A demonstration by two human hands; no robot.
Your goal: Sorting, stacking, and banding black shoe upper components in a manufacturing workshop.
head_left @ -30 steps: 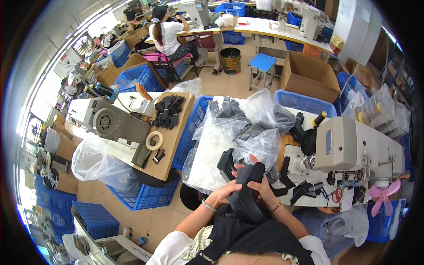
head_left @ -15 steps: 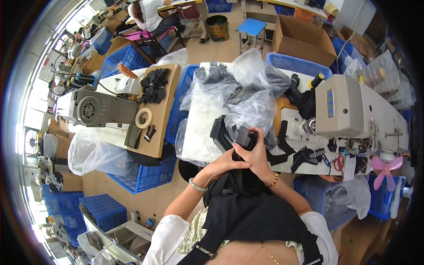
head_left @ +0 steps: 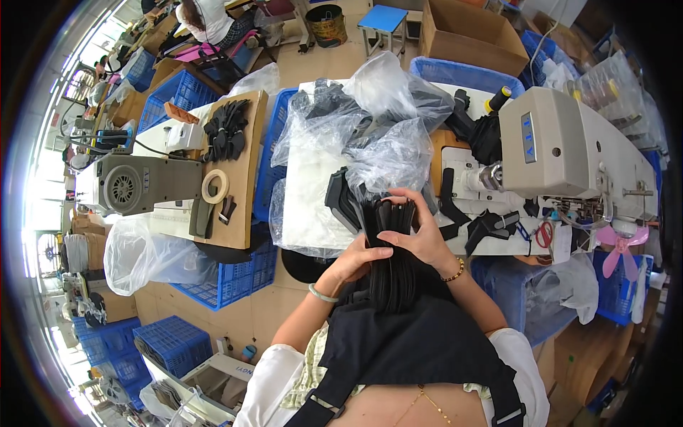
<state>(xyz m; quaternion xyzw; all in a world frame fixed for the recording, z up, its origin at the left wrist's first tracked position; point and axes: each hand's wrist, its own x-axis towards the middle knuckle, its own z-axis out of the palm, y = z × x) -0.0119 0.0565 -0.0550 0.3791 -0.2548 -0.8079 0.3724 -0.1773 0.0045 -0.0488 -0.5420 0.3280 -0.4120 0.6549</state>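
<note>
Between my two hands is a thick bundle of black fabric strips (head_left: 391, 274), its layers fanned edge-on above my lap. My left hand (head_left: 358, 260) is closed on the bundle's left side, thumb across the front. On the right side my right hand (head_left: 420, 231) grips it, fingers over the top and thumb in front. Just beyond my left hand, a stack of dark angular pieces (head_left: 341, 199) lies on the white table (head_left: 304, 213). Clear plastic bags (head_left: 388, 153) with dark pieces inside are heaped behind the bundle.
To the right stands a sewing machine (head_left: 544, 142), with red-handled scissors (head_left: 544, 235), black cut pieces (head_left: 491, 229) and a pink fan (head_left: 622, 249) nearby. On the left, a wooden board (head_left: 245, 185) carries a tape roll (head_left: 215, 186) and black bundled pieces (head_left: 226, 130). A person sits at the far left.
The black bundle has turned from a compact end-on block to long strips hanging toward my lap. My hands have spread apart around it. The view has shifted slightly.
</note>
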